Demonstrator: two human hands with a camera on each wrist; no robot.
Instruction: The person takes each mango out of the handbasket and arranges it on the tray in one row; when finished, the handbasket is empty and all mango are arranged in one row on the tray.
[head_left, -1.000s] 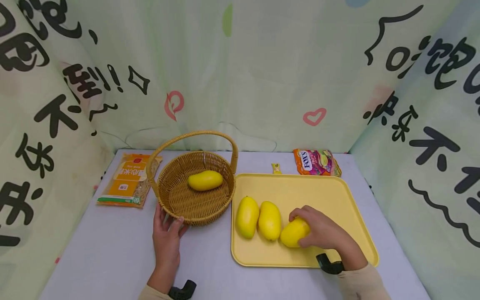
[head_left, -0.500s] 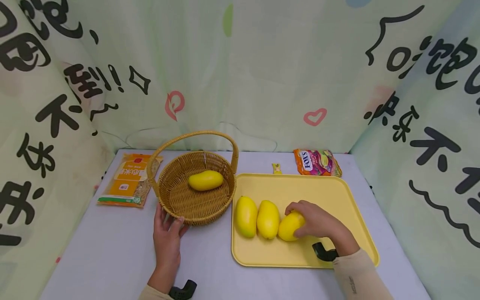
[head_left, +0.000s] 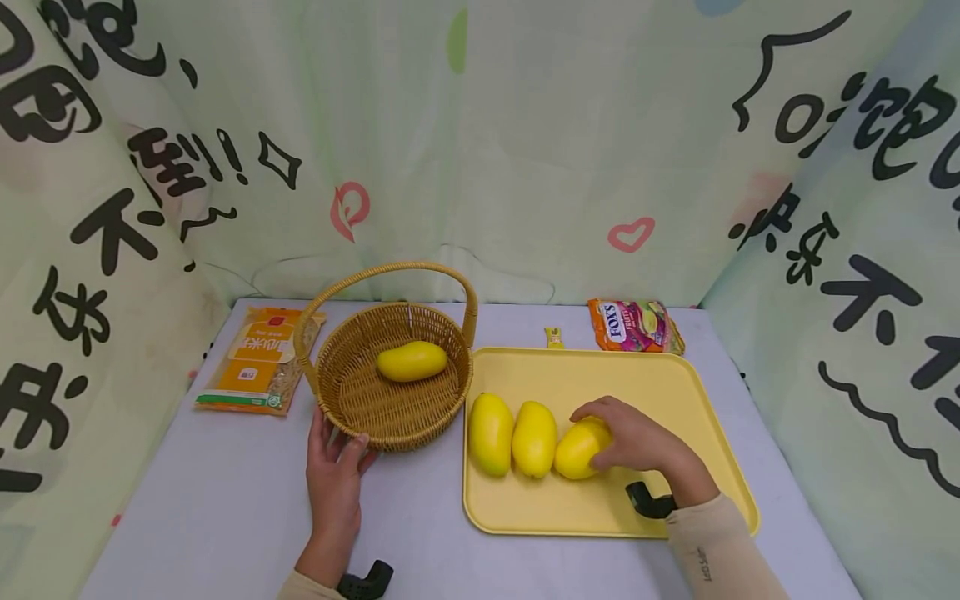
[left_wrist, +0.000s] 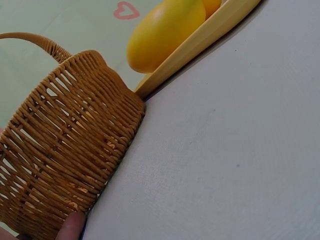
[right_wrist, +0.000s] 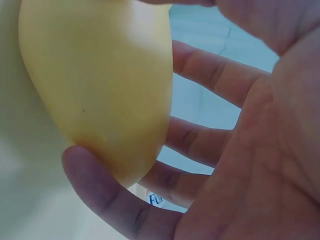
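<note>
My right hand (head_left: 633, 437) curls its fingers and thumb round a yellow mango (head_left: 579, 450) lying on a yellow tray (head_left: 555, 518). In the right wrist view, the mango (right_wrist: 100, 85) sits within the fingers (right_wrist: 200, 145). Two more mangoes, one at left (head_left: 491, 435) and one in the middle (head_left: 535, 440), lie side by side to its left. My left hand (head_left: 333, 479) rests spread against the near outer wall of a wicker basket (head_left: 390, 425). One mango (head_left: 412, 361) lies inside the basket. A thumb (left_wrist: 71, 227) touches the basket's lower wall in the left wrist view.
An orange bag of grain (head_left: 251, 362) lies left of the basket. Behind the tray are a small yellow packet (head_left: 553, 337) and a colourful candy bag (head_left: 637, 325). The basket's tall handle (head_left: 390, 267) arches over it. Printed curtains enclose the white table (head_left: 210, 508).
My right hand has shifted slightly left and away from me with its mango, closer to the middle mango. The two other tray mangoes have moved slightly left. My left hand and the basket stay put.
</note>
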